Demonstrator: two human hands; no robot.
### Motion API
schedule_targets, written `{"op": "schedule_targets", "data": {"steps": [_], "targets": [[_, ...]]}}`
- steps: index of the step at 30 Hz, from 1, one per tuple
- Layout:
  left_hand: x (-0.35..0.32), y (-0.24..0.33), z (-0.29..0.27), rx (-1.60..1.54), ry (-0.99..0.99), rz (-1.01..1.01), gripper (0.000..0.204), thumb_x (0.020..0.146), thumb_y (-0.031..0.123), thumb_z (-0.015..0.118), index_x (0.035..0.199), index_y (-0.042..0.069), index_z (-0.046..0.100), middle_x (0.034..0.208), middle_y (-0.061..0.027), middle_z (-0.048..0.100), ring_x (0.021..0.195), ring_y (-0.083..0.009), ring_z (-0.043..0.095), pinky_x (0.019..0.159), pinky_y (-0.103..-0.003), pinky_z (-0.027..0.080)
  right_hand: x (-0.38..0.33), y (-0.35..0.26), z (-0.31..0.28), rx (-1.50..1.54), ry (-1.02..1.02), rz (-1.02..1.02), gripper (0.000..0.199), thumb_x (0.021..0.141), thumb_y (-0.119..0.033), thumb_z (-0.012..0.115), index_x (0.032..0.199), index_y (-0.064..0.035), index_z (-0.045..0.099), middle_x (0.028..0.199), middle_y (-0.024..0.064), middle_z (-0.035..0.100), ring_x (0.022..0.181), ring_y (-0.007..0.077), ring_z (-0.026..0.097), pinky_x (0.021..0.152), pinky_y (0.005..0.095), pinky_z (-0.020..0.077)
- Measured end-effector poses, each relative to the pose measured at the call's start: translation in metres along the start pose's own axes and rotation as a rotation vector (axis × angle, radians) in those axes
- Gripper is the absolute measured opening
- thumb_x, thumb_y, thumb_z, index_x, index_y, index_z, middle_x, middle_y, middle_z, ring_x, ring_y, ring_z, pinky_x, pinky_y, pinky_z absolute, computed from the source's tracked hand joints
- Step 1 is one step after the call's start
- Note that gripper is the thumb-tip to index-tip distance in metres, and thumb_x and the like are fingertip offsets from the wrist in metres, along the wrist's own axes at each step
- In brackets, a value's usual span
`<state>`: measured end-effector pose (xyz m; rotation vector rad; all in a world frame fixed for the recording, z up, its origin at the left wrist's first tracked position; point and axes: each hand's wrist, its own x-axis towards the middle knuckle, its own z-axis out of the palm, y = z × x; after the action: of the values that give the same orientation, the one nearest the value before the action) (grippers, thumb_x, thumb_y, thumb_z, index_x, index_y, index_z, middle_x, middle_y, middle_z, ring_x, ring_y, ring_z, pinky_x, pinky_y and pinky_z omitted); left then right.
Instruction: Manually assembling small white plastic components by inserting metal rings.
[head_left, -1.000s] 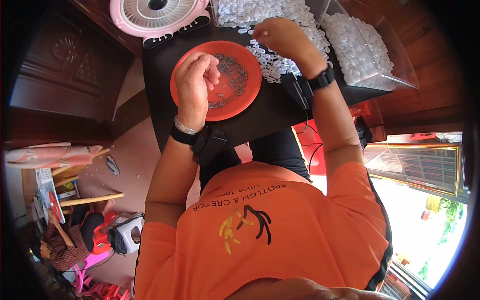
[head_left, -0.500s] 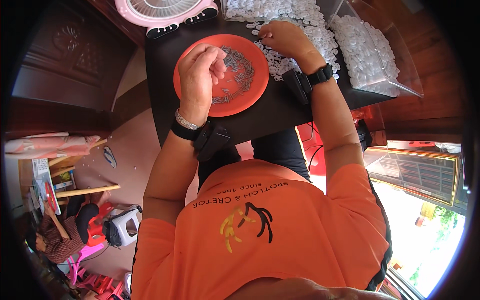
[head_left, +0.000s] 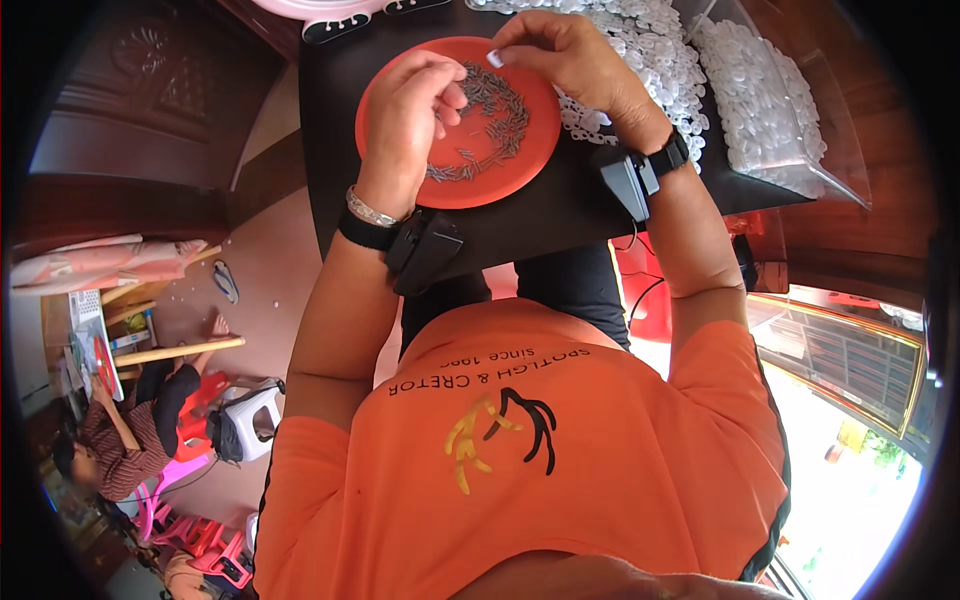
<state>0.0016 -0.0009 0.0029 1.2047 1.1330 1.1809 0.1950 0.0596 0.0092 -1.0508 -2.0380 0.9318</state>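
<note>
A round orange plate (head_left: 541, 100) lies on the black table, with many small grey screw-like metal pieces (head_left: 510, 122) spread over it. My left hand (head_left: 405, 120) hovers above the plate's left part, fingers curled together; what they hold, if anything, is hidden. Between the thumb and fingertips of my right hand (head_left: 585, 65) is a small white plastic piece (head_left: 495, 59), held over the plate's far right rim. Right of that hand spreads a heap of similar white plastic pieces (head_left: 660, 65).
A clear box full of white pieces (head_left: 755, 100) stands at the right of the black table (head_left: 330, 130). At the far edge is the pink base of a fan (head_left: 330, 10). Another person (head_left: 125, 440) sits low at the left, near plastic stools (head_left: 250, 425).
My right hand has moved from the white heap toward the plate, now with a white plastic piece in its pinch. My left hand stays over the plate. The view has shifted slightly.
</note>
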Motion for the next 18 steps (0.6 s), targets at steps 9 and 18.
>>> {"op": "schedule_targets", "data": {"steps": [9, 18], "targets": [[0.0, -0.007, 0.002, 0.058, -0.086, -0.011, 0.023, 0.089, 0.025, 0.049, 0.089, 0.003, 0.058, 0.073, -0.0026, 0.058, 0.063, -0.0077, 0.051, 0.055, -0.02, 0.037, -0.009, -0.021, 0.021, 0.207, -0.102, -0.13, 0.015, 0.085, -0.004, 0.06, 0.099, 0.0004, 0.063, 0.089, 0.0036, 0.064, 0.084, 0.0097, 0.059, 0.079, 0.0227, 0.0472], [-0.001, -0.005, 0.0, -0.049, -0.084, -0.01, 0.02, 0.089, 0.022, 0.048, 0.082, 0.004, 0.056, 0.068, -0.0019, 0.056, 0.059, -0.0076, 0.049, 0.052, -0.019, 0.035, -0.012, -0.024, 0.022, 0.178, -0.058, -0.183, 0.013, 0.085, -0.004, 0.06, 0.098, -0.0009, 0.063, 0.088, 0.0029, 0.064, 0.081, 0.0097, 0.06, 0.076, 0.0229, 0.0485]]}}
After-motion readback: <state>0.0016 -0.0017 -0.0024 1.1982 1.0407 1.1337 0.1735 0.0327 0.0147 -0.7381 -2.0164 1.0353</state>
